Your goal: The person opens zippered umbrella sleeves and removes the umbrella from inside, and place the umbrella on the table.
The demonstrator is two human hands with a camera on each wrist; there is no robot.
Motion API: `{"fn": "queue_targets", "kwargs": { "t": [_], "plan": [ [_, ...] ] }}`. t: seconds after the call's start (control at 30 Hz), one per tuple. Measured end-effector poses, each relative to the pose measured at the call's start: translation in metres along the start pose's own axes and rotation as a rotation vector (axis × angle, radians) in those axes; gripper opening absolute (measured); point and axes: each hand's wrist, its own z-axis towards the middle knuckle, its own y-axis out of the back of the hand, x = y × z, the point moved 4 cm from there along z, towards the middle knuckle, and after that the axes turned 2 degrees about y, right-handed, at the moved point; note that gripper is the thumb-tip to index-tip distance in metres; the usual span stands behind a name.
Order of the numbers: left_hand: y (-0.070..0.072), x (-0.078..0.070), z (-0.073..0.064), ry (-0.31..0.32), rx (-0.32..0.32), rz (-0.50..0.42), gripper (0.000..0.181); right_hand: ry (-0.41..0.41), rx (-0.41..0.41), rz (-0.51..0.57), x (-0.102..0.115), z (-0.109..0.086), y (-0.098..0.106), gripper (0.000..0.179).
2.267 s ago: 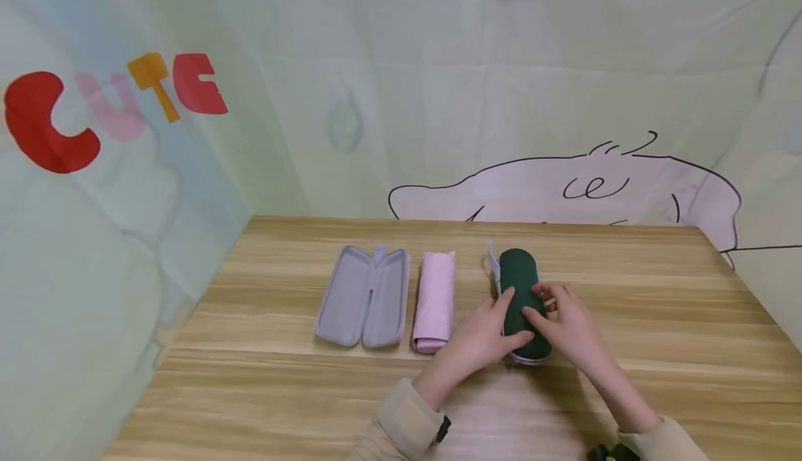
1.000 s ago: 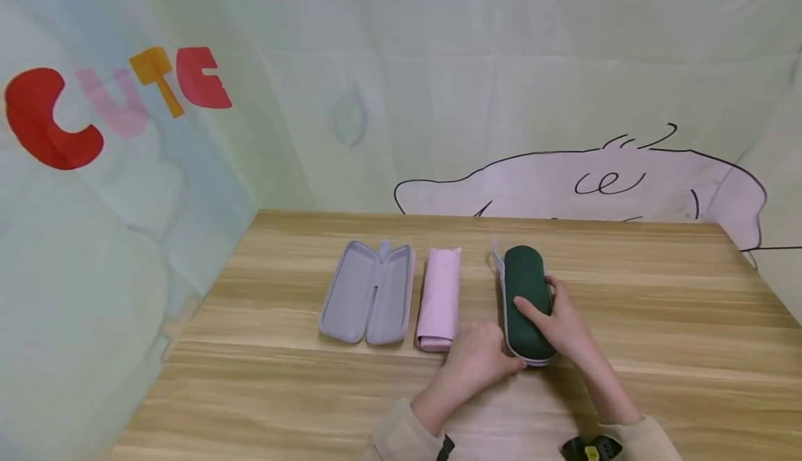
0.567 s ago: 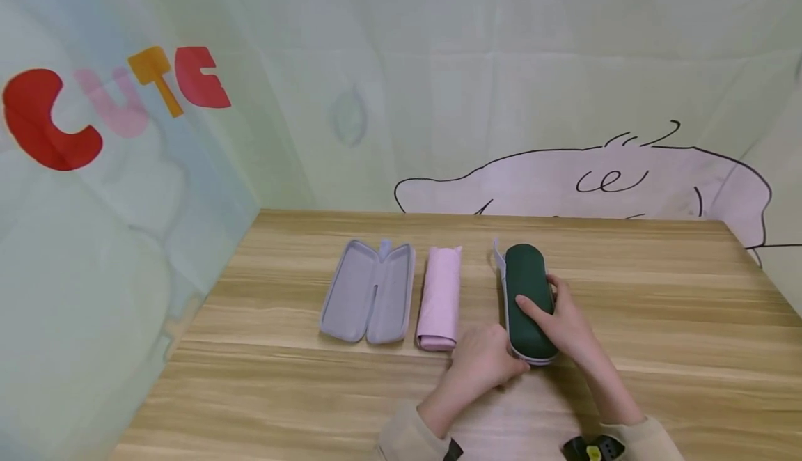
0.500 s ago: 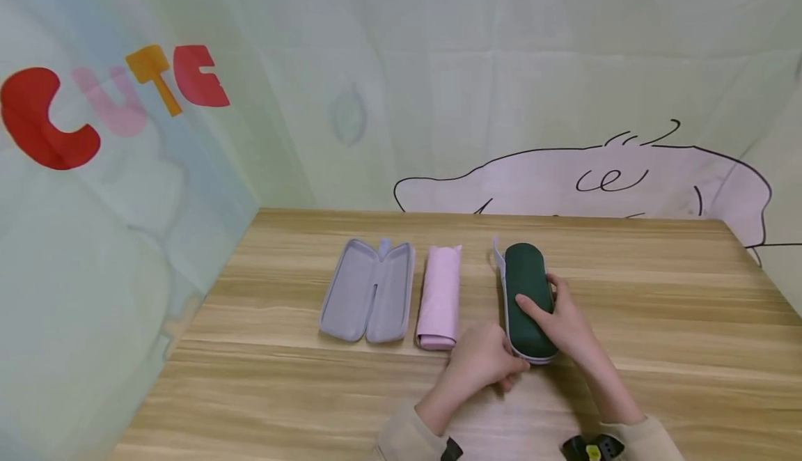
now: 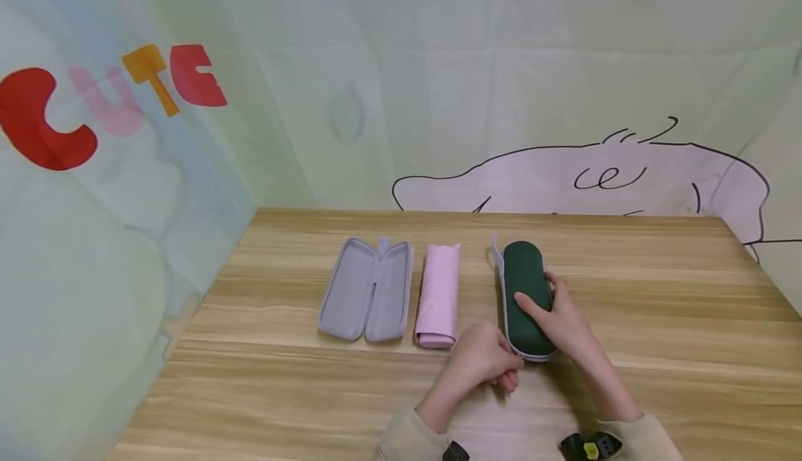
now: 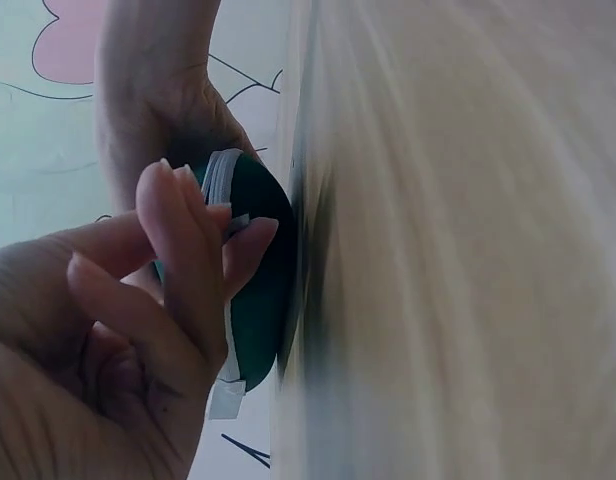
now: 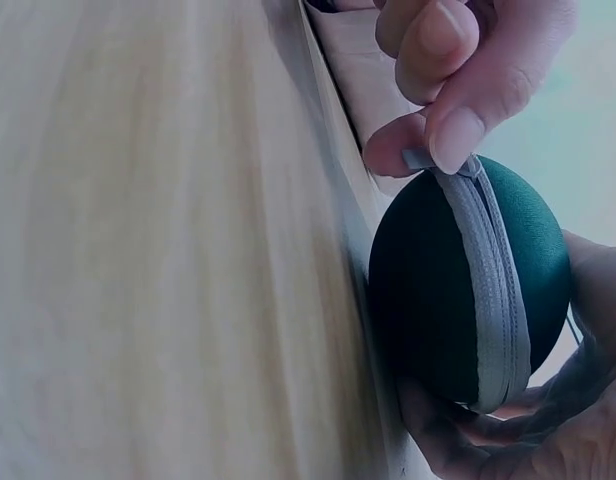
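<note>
A dark green zippered case (image 5: 523,273) with a light grey zip lies lengthwise on the wooden table. My right hand (image 5: 566,323) grips it from the right side, thumb on top and fingers down the far side. At the near left corner, my left hand (image 5: 479,358) pinches the small zipper pull (image 7: 418,159) between thumb and index finger. Its other fingers curl loosely, as the left wrist view shows. In the right wrist view the zip (image 7: 498,290) runs round the end of the case, and the pull is at its upper end. A light strap stands at the case's far left corner.
Left of the green case lies a folded pink bundle (image 5: 437,297), close to my left hand. Further left an opened grey case (image 5: 344,294) lies flat, its inside up. A printed curtain (image 5: 351,99) hangs behind the table (image 5: 282,391).
Both hands rested over the green case at first. My left hand has since moved to its near left corner and pinched the zipper pull; my right hand has taken hold of the right side.
</note>
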Motion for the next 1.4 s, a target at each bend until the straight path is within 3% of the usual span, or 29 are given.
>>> {"fn": "queue_targets", "kwargs": {
  "t": [0.23,0.53,0.8,1.4],
  "plan": [
    [0.001,-0.001,-0.001,-0.017,-0.023,0.097,0.023,-0.012,0.008,-0.006,0.001,0.0,0.0,0.094],
    [0.004,-0.006,0.001,-0.097,-0.027,0.231,0.027,-0.013,0.018,-0.011,0.002,-0.001,0.001,0.093],
    [0.005,-0.011,0.002,-0.156,-0.072,0.376,0.03,-0.002,0.019,-0.008,0.001,-0.001,0.001,0.093],
    [0.008,-0.014,0.003,-0.261,-0.083,0.483,0.036,0.011,-0.007,-0.019,0.001,0.001,0.0,0.088]
  ]
}}
